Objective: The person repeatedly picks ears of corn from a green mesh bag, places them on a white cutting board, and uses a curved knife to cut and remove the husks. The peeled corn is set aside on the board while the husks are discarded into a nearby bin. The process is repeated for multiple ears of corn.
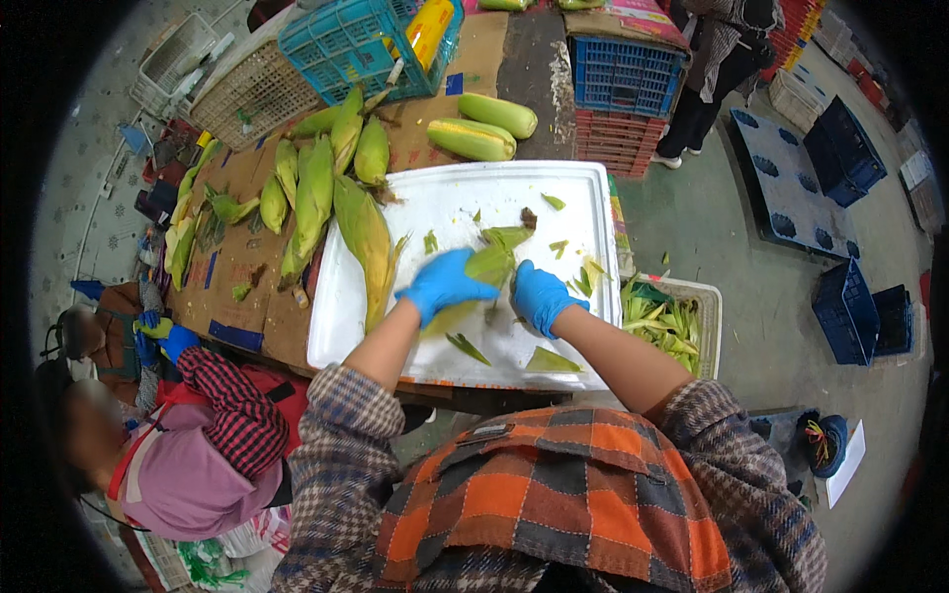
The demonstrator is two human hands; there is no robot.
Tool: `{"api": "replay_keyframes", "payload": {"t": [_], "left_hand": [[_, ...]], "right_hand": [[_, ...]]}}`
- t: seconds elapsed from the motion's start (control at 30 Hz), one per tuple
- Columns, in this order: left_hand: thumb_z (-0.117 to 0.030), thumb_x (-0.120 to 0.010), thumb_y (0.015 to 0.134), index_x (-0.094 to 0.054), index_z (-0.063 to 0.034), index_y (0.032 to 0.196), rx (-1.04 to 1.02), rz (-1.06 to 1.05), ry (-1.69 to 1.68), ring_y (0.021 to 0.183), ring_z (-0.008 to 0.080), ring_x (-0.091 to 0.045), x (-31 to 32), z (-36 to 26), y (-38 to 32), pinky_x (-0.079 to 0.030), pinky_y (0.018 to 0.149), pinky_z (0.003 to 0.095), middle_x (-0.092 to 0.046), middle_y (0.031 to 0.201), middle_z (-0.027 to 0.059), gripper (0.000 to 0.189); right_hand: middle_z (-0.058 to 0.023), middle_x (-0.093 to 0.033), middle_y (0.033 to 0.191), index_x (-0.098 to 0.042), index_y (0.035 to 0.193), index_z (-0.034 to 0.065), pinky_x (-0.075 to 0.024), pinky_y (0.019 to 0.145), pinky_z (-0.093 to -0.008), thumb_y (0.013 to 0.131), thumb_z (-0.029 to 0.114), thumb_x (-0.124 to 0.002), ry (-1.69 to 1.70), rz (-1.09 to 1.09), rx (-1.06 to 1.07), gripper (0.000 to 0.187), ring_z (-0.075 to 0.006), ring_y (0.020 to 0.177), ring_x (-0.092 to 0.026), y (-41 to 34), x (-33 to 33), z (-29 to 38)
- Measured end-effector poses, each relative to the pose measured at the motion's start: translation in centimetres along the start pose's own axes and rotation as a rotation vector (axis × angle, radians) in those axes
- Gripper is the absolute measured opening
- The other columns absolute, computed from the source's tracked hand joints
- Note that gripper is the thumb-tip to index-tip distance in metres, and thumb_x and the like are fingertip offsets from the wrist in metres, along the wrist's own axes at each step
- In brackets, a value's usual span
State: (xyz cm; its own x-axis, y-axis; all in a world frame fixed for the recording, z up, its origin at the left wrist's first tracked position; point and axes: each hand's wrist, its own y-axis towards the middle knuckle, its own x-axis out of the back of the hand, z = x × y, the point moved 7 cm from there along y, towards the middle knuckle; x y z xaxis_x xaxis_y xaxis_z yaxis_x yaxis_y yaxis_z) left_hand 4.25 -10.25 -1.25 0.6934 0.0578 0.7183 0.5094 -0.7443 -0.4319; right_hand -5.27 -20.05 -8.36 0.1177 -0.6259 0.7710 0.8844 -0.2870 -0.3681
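Observation:
Over a white foam tray (437, 185), my left hand (448, 285), in a blue glove, is closed around an ear of corn in its green husk (491, 265). My right hand (541, 296), gloved alike, is curled just right of that ear; whether it grips something small is hidden. Cut husk pieces (552, 361) lie scattered on the tray. A long unhusked ear (363, 237) rests along the tray's left side. Beyond the tray's far edge, two trimmed ears (472, 139) lie side by side, pale green with yellow kernels showing.
More unhusked corn (315, 193) is heaped on the cardboard-covered table (237, 259) at left. A teal crate (356, 48) stands behind it, a blue crate (626, 78) on a red one at back right. Husks fill a white basket (708, 319) at right. Co-workers are at left; another person stands far right.

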Motion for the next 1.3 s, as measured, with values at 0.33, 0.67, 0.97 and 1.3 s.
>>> {"api": "replay_keyframes", "payload": {"t": [0.33, 0.67, 0.97, 1.3], "left_hand": [[-0.004, -0.082, 0.064, -0.05, -0.0068, 0.127, -0.722, -0.64, -0.283, 0.128, 0.0264, -0.044, 6.5, -10.1, -15.0, -0.034, 0.107, 0.0371, -0.046, 0.136, 0.0139, 0.071], [-0.014, -0.074, 0.08, -0.039, 0.0005, 0.133, -0.278, -0.276, -0.943, 0.119, 0.0239, -0.05, -1.5, -4.8, -11.0, -0.044, 0.097, 0.0337, -0.049, 0.131, 0.0144, 0.065], [-0.032, -0.081, 0.061, -0.04, -0.0018, 0.132, 0.031, -0.404, 0.179, 0.103, 0.0333, -0.058, -4.5, -0.2, -6.5, -0.048, 0.086, 0.0406, -0.059, 0.112, 0.0192, 0.088], [-0.04, -0.081, 0.059, -0.05, -0.0035, 0.108, 0.03, -0.456, 0.138, 0.091, 0.0358, -0.06, -4.9, -0.3, -5.2, -0.05, 0.075, 0.045, -0.06, 0.097, 0.0202, 0.068]], "right_hand": [[-0.0108, -0.066, 0.082, -0.053, 0.113, -0.0002, -0.0511, 0.052, -0.0303, 0.092, 0.053, -0.049, 1.045, 0.139, 0.045, 0.058, -0.0156, 0.06, -0.061, -5.9, 3.2, 3.5], [-0.0065, -0.06, 0.086, -0.05, 0.116, 0.0015, -0.045, 0.052, -0.0223, 0.092, 0.027, -0.061, 1.349, -0.149, 0.169, 0.036, -0.0078, 0.06, -0.051, -12.6, 5.1, 4.2], [-0.0228, -0.061, 0.074, -0.052, 0.108, 0.0055, -0.0474, 0.061, -0.0454, 0.097, 0.025, -0.046, 0.421, -0.389, 0.314, 0.023, -0.0414, 0.069, -0.06, -14.1, 5.3, -2.2], [-0.0284, -0.06, 0.076, -0.045, 0.095, 0.0024, -0.0461, 0.061, -0.0522, 0.094, 0.024, -0.049, 0.098, -0.152, 0.237, 0.022, -0.0457, 0.069, -0.059, -9.8, 3.3, -1.2]]}}
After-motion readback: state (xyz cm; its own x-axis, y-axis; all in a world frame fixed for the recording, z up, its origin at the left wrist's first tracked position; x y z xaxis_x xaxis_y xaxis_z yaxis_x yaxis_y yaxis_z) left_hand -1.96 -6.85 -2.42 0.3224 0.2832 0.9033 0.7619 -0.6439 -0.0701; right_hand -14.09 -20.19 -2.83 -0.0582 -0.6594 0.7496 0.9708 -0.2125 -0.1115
